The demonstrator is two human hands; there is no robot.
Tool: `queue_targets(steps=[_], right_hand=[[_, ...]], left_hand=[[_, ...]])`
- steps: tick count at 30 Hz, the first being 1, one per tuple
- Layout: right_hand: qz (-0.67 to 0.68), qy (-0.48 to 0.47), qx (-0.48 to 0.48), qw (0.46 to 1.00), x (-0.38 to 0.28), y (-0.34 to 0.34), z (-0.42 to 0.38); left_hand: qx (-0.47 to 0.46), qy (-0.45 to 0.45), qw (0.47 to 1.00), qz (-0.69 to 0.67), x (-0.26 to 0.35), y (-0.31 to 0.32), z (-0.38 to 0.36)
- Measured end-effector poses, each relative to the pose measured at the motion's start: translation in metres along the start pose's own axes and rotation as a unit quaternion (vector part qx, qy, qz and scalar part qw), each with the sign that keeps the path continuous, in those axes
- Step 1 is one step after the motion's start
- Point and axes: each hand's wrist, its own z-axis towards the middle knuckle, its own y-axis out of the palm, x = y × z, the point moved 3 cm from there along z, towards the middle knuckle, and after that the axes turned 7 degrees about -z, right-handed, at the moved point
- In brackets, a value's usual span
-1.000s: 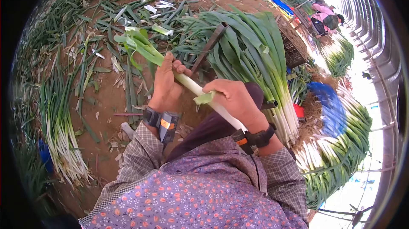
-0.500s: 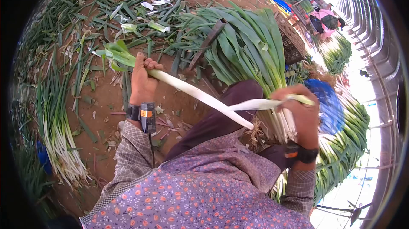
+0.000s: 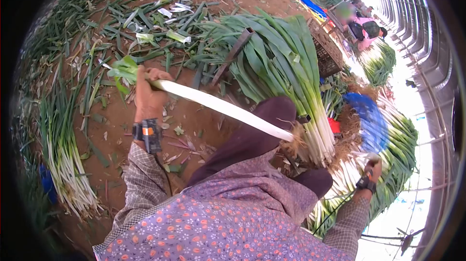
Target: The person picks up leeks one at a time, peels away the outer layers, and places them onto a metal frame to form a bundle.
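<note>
My left hand (image 3: 150, 86) is closed round the green upper end of a leek (image 3: 223, 108). The leek's smooth white stem slants down to the right across my lap, and its rooty end (image 3: 295, 140) hangs beside my knee. Its leaf tops (image 3: 125, 69) are cut short. Off to the right, my right hand (image 3: 373, 168) is at the pile of leeks (image 3: 395, 149), with its fingers curled. A small pale blur shows at its fingertips; I cannot make out what it is. A bundle of uncut leeks (image 3: 281, 62) lies just beyond my knee, against a metal bar (image 3: 234, 56).
Loose green trimmings (image 3: 104, 23) litter the soil at the upper left. More leeks (image 3: 68, 149) lie on the left. A brown crate (image 3: 324, 50) and blue netting (image 3: 366, 120) are to the right. A person in pink (image 3: 366, 30) is farther back, beside a curved plastic wall (image 3: 427, 62).
My right hand has moved from beside the leek, where it held a pale peeled strip, down and out to the right. The left hand has shifted slightly left with the leek.
</note>
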Motion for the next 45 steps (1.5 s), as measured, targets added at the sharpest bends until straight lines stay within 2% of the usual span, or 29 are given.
queue_targets(steps=[1, 2, 4, 6, 7, 8, 10, 12, 15, 18, 19, 22, 23, 24, 26, 27, 29, 32, 33, 35, 38, 39, 41, 42, 44, 45], right_hand=[[0.035, -0.008, -0.047, 0.998, 0.015, 0.024, 0.029], [-0.076, -0.057, -0.108, 0.99, -0.012, 0.132, -0.021], [-0.276, -0.19, -0.196, 0.922, -0.084, 0.411, -0.17], [-0.441, -0.339, -0.249, 0.793, -0.102, 0.499, -0.237], [-0.466, -0.333, -0.358, 0.737, -0.092, 0.513, -0.255], [-0.486, -0.324, -0.462, 0.668, -0.082, 0.52, -0.272], [-0.473, -0.345, -0.584, 0.562, -0.03, 0.511, -0.292], [-0.443, -0.24, -0.633, 0.588, 0.019, 0.489, -0.302], [-0.465, 0.149, -0.617, 0.617, 0.012, 0.488, -0.324], [-0.499, -0.091, -0.595, 0.623, 0.004, 0.484, -0.322], [-0.489, -0.113, -0.58, 0.642, 0.001, 0.482, -0.321], [-0.49, -0.235, -0.543, 0.641, -0.004, 0.476, -0.318], [-0.501, -0.255, -0.533, 0.632, -0.003, 0.474, -0.316], [-0.521, -0.262, -0.516, 0.627, -0.004, 0.473, -0.315], [-0.559, -0.278, -0.481, 0.616, -0.009, 0.471, -0.314], [-0.566, -0.309, -0.463, 0.608, -0.008, 0.469, -0.311], [-0.57, -0.305, -0.463, 0.607, -0.008, 0.468, -0.31], [-0.561, -0.309, -0.464, 0.611, -0.003, 0.469, -0.311], [-0.557, -0.312, -0.465, 0.613, -0.002, 0.469, -0.312], [-0.537, -0.275, -0.478, 0.639, 0.0, 0.47, -0.314], [-0.51, -0.239, -0.486, 0.668, 0.002, 0.467, -0.31], [-0.501, -0.23, -0.487, 0.677, 0.002, 0.465, -0.309], [-0.517, -0.246, -0.478, 0.666, 0.0, 0.464, -0.31], [-0.525, -0.253, -0.474, 0.66, -0.001, 0.463, -0.31], [-0.546, -0.34, -0.437, 0.628, 0.001, 0.46, -0.311], [-0.554, -0.385, -0.416, 0.61, 0.0, 0.46, -0.311]], left_hand=[[0.004, 0.007, 1.0, 0.016, -0.017, 0.005, -0.005], [0.006, 0.016, 0.999, 0.031, -0.034, 0.011, -0.008], [0.019, 0.023, 0.997, 0.069, -0.062, 0.018, -0.01], [-0.034, 0.008, 0.997, 0.062, -0.085, 0.025, -0.016], [-0.042, -0.016, 0.998, 0.043, -0.092, 0.031, -0.019], [-0.036, 0.001, 0.999, 0.041, -0.099, 0.039, -0.025], [-0.022, 0.035, 0.998, 0.038, -0.11, 0.054, -0.037], [-0.079, 0.018, 0.997, 0.003, -0.108, 0.056, -0.036], [-0.168, -0.026, 0.985, -0.016, -0.105, 0.045, -0.027], [-0.123, -0.001, 0.992, 0.038, -0.115, 0.046, -0.026], [-0.182, -0.001, 0.982, 0.043, -0.119, 0.045, -0.025], [-0.115, 0.003, 0.987, 0.115, -0.128, 0.044, -0.035], [-0.141, -0.001, 0.981, 0.136, -0.13, 0.04, -0.038], [-0.199, -0.03, 0.969, 0.143, -0.129, 0.037, -0.042], [-0.143, -0.006, 0.955, 0.261, -0.123, 0.025, -0.048], [-0.146, -0.029, 0.956, 0.254, -0.119, 0.025, -0.049], [-0.148, -0.074, 0.957, 0.24, -0.111, 0.023, -0.052], [-0.109, -0.051, 0.978, 0.171, -0.113, 0.028, -0.059], [-0.127, -0.045, 0.974, 0.181, -0.114, 0.027, -0.058], [-0.162, -0.03, 0.966, 0.201, -0.114, 0.021, -0.056], [-0.089, 0.012, 0.918, 0.385, -0.108, 0.031, -0.072], [-0.092, 0.002, 0.928, 0.362, -0.105, 0.032, -0.076], [-0.097, -0.02, 0.944, 0.314, -0.096, 0.032, -0.082], [-0.081, -0.008, 0.938, 0.336, -0.093, 0.03, -0.082], [-0.047, 0.017, 0.924, 0.38, -0.088, 0.02, -0.08], [-0.05, 0.017, 0.898, 0.436, -0.084, 0.017, -0.08]])
